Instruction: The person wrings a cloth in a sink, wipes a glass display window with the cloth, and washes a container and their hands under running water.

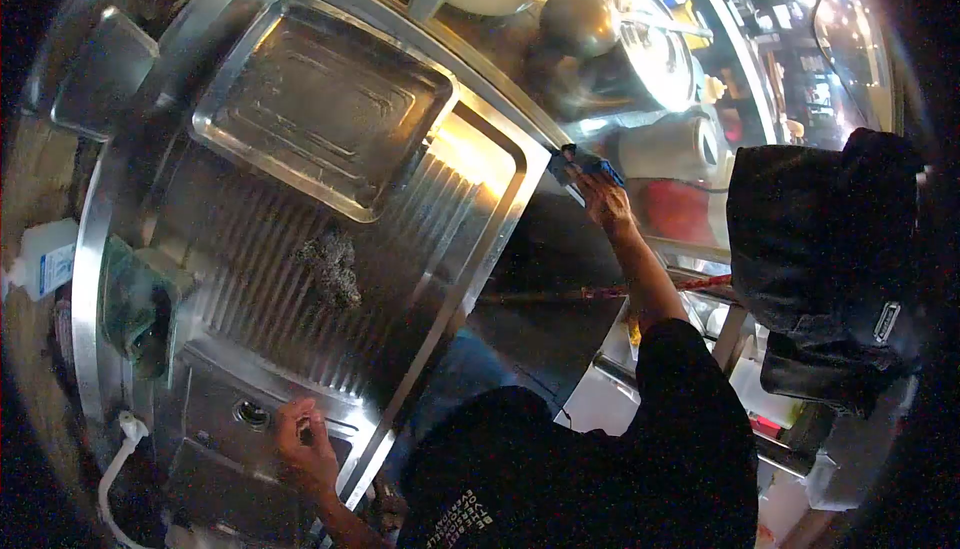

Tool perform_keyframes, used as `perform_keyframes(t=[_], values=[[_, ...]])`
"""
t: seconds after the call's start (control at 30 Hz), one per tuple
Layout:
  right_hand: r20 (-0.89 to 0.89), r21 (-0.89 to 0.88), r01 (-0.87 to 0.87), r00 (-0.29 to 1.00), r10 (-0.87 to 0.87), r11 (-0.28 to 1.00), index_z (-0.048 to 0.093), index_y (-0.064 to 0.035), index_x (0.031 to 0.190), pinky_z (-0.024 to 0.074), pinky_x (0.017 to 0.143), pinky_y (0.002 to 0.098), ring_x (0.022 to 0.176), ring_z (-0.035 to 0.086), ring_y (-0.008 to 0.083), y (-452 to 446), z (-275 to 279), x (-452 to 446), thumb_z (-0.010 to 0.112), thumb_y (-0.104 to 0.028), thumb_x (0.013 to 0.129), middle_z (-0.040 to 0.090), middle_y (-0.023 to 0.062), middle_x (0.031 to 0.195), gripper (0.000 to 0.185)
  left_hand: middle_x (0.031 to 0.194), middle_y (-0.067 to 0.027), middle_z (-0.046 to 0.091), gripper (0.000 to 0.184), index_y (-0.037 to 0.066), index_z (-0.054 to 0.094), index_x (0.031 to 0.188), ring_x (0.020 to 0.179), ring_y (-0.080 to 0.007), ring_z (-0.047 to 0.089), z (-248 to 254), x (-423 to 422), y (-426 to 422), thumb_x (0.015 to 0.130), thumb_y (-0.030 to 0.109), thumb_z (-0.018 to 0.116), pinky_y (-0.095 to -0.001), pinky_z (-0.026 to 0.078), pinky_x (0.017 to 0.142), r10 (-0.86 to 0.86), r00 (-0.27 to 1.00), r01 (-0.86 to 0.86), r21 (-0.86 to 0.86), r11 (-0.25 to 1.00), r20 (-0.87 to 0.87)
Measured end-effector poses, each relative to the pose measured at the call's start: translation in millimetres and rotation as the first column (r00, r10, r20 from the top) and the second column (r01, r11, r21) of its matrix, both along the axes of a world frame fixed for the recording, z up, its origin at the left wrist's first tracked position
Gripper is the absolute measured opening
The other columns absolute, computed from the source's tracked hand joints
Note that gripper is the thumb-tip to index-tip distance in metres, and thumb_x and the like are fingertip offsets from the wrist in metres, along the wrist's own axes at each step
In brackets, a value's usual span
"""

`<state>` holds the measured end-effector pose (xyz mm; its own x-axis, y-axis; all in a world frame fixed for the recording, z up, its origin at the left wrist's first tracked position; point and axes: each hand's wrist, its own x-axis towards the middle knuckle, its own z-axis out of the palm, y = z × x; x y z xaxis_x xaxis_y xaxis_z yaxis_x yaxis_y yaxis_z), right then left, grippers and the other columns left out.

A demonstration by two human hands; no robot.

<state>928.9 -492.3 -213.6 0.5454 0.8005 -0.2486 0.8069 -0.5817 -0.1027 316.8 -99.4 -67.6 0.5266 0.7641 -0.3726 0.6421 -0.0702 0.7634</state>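
Stretched out to the upper right, my right hand (605,197) has its fingers on a small dark-blue item (603,171) at the corner of the metal counter. Its kind is not clear. Over the sink basin (215,429) at the lower left, my left hand (308,441) is loosely curled, with a gap between thumb and fingers and nothing seen in it. Between the hands, a steel scouring pad (335,267) lies on the ribbed drainboard (255,284). A large rectangular metal tray (320,104) sits beyond the pad.
A pale faucet (132,431) stands at the left by a green container (135,304) and a white bottle (45,259). Behind a raised frame are a metal pot (655,44) and a white jug (670,144). A black bag (825,239) hangs at the right.
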Motion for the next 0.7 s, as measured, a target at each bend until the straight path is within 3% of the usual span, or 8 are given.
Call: perform_keyframes(t=[0.07, 0.23, 0.27, 0.4, 0.5, 0.53, 0.63, 0.7], values=[[0.108, -0.156, -0.013, 0.994, 0.03, 0.988, 0.05, -0.0163, 0.149, 0.0382, 0.116, 0.0433, 0.136, 0.05, 0.033, -0.3, 7.6, -8.3, 0.057, -0.013, 0.095, 0.051, 0.0094, 0.153, 0.055, 0.109, -0.0114, 0.067, 0.018, 0.003, 0.067, 0.106, 0.094, -0.023, 0.065, 3.5, -4.1, 2.1, 0.098, 0.019, 0.063, -0.0346, 0.053, 0.081, -0.018, 1.0, 0.018, 0.032, 0.999, 0.018], [0.338, 0.088, -0.002, 0.941, -0.028, 0.996, 0.059, -0.0229, 0.142, 0.0398, 0.113, 0.0464, 0.135, 0.052, 0.0291, 133.7, 106.9, -19.8, 0.057, -0.007, 0.091, 0.052, 0.0045, 0.153, 0.053, 0.108, -0.0112, 0.066, 0.017, 0.002, 0.065, 0.105, 0.095, -0.0226, 0.064, 7.6, -2.3, 1.3, 0.098, 0.017, 0.062, -0.0348, 0.052, 0.081, 0.004, 0.999, -0.004, -0.002, 1.0, 0.034], [0.512, 0.101, -0.21, 0.849, 0.13, 0.973, 0.06, -0.025, 0.141, 0.0404, 0.111, 0.049, 0.135, 0.051, 0.0309, 170.0, 128.4, -7.8, 0.058, -0.007, 0.09, 0.049, 0.0046, 0.155, 0.054, 0.108, -0.0113, 0.066, 0.017, 0.002, 0.065, 0.105, 0.095, -0.0227, 0.064, 6.0, -3.4, -0.7, 0.098, 0.017, 0.062, -0.0349, 0.052, 0.081, -0.011, 0.999, 0.012, -0.008, 1.0, 0.042], [0.706, 0.164, -0.274, 0.704, 0.082, 0.948, 0.059, -0.0208, 0.141, 0.0429, 0.106, 0.0483, 0.126, 0.056, 0.032, 252.1, 197.1, -0.5, 0.064, -0.012, 0.087, 0.04, 0.0051, 0.162, 0.055, 0.107, -0.0113, 0.066, 0.016, 0.002, 0.066, 0.105, 0.093, -0.0224, 0.064, 14.0, 10.8, 0.8, 0.098, 0.016, 0.061, -0.0348, 0.052, 0.083, -0.059, 0.998, 0.059, 0.008, 0.998, 0.0], [0.686, 0.149, -0.335, 0.712, 0.147, 0.93, 0.057, -0.0195, 0.143, 0.0423, 0.107, 0.0478, 0.127, 0.055, 0.0312, 187.4, 148.5, 23.6, 0.065, -0.014, 0.087, 0.044, 0.0068, 0.159, 0.057, 0.107, -0.0112, 0.066, 0.016, 0.002, 0.066, 0.106, 0.093, -0.0219, 0.063, 12.4, 17.2, -3.4, 0.098, 0.016, 0.061, -0.0343, 0.051, 0.084, -0.05, 0.997, 0.049, 0.009, 0.999, 0.054], [0.704, -0.092, -0.263, 0.665, 0.25, 0.96, 0.059, -0.0149, 0.14, 0.0423, 0.108, 0.0456, 0.127, 0.055, 0.0321, 163.9, 157.1, -3.3, 0.064, -0.017, 0.09, 0.052, 0.0093, 0.152, 0.051, 0.108, -0.0111, 0.066, 0.017, 0.002, 0.065, 0.107, 0.094, -0.0217, 0.063, 5.5, 12.8, -5.4, 0.098, 0.016, 0.061, -0.0342, 0.051, 0.084, -0.052, 0.997, 0.052, 0.006, 0.999, 0.062], [0.147, 0.043, 0.082, 0.985, -0.088, 0.996, 0.062, -0.0168, 0.135, 0.0445, 0.108, 0.0405, 0.13, 0.053, 0.0339, 73.1, 152.1, -47.6, 0.06, -0.023, 0.095, 0.06, 0.0095, 0.14, 0.041, 0.108, -0.011, 0.066, 0.017, 0.002, 0.065, 0.108, 0.094, -0.0214, 0.063, 5.5, 6.7, -8.8, 0.098, 0.016, 0.061, -0.0339, 0.051, 0.084, -0.061, 0.996, 0.061, 0.005, 0.998, 0.061], [0.0, 0.058, 0.204, 0.979, -0.205, 0.977, 0.06, -0.0171, 0.138, 0.0451, 0.108, 0.0394, 0.132, 0.052, 0.0338, 3.9, 146.6, -50.4, 0.059, -0.021, 0.095, 0.061, 0.0087, 0.139, 0.043, 0.108, -0.0109, 0.066, 0.018, 0.002, 0.065, 0.109, 0.093, -0.0213, 0.063, 4.9, -1.3, -14.1, 0.098, 0.016, 0.061, -0.0336, 0.051, 0.082, -0.052, 0.996, 0.053, -0.006, 0.999, 0.079]])
